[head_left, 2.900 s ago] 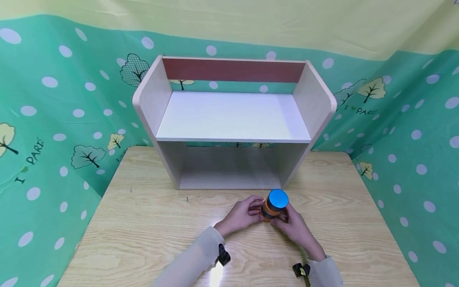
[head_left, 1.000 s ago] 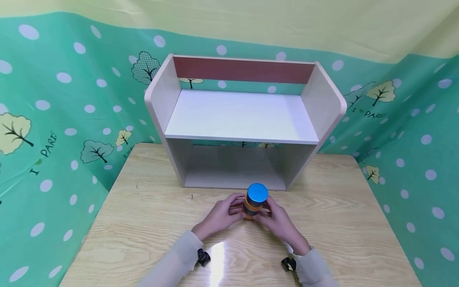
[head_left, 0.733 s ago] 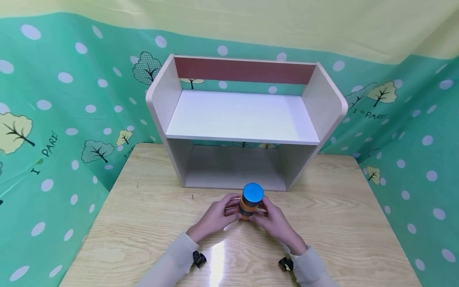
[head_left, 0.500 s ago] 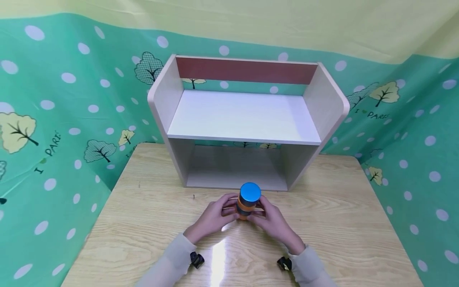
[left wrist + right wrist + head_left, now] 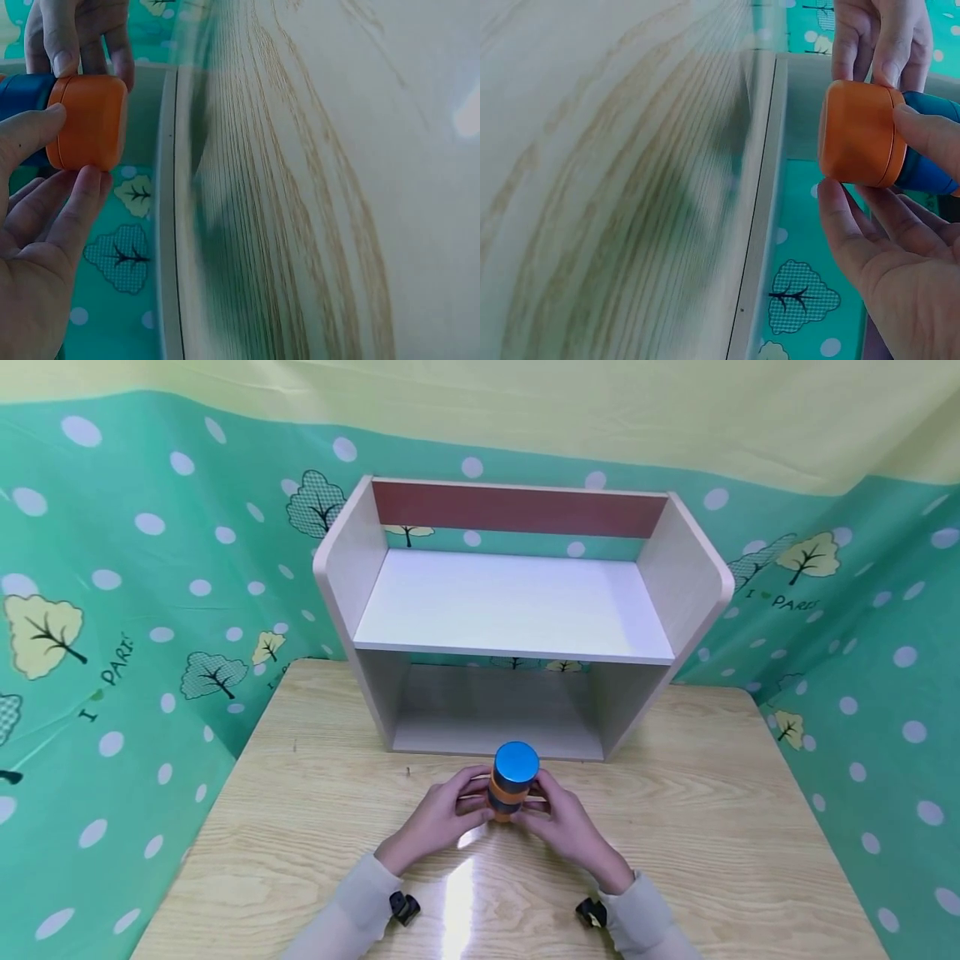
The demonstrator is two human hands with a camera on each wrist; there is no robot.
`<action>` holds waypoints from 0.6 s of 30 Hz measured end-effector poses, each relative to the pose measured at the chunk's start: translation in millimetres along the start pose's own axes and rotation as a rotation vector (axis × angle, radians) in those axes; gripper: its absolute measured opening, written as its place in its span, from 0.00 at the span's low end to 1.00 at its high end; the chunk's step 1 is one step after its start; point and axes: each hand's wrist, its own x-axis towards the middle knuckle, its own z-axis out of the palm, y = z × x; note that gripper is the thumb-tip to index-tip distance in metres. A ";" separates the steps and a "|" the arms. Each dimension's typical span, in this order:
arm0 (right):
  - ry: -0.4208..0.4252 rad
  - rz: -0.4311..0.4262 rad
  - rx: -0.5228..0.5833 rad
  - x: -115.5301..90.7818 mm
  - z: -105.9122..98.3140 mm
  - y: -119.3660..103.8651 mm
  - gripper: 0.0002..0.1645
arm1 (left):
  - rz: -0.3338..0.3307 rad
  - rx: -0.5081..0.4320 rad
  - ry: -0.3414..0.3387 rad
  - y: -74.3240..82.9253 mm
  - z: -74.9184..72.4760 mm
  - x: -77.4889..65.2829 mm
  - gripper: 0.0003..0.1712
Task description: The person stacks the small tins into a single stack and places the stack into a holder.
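Observation:
A round stack of orange and dark blue containers with a shiny blue top [image 5: 517, 762] stands upright between both hands in the head view, in front of the shelf's lower front edge. My left hand [image 5: 438, 817] grips its left side, and my right hand [image 5: 566, 822] holds the right side, with thumbs on the near face. In the left wrist view its orange bottom piece [image 5: 90, 124] shows a thin seam. The right wrist view has the same orange piece [image 5: 861, 135] clear of the tabletop, fingertips at its sides. Fingers hide part of the middle.
A whitish two-tier shelf [image 5: 513, 610] with a brown back strip stands behind the hands on the wooden table [image 5: 300, 827]. Green patterned cloth [image 5: 135, 693] hangs behind and at both sides. Each wrist carries a small black camera.
Both hands have carried the container stack leftward, from near the shelf's right side to about its middle. The view has shifted slightly too, and the movement slows in the latest frames.

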 end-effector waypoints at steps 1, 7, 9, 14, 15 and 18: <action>-0.004 0.001 0.001 -0.4 -0.4 -6.0 0.37 | -0.006 0.000 -0.002 -0.4 -0.3 -0.1 0.34; -0.015 0.013 -0.012 -1.1 -2.3 -28.7 0.37 | -0.001 0.009 -0.010 -20.3 -3.5 3.3 0.36; -0.015 0.015 -0.024 -0.1 -2.2 -29.7 0.37 | 0.015 0.005 -0.014 -22.9 -5.4 3.7 0.37; -0.006 0.013 -0.035 2.7 -0.9 -12.8 0.38 | 0.053 0.037 -0.014 -21.1 -9.2 3.2 0.36; -0.003 0.009 -0.040 3.0 -0.9 -9.0 0.38 | 0.061 0.044 -0.014 -20.7 -9.7 3.1 0.36; -0.002 -0.005 -0.053 4.0 -2.2 -2.4 0.39 | 0.083 0.063 -0.012 -18.7 -10.8 3.3 0.36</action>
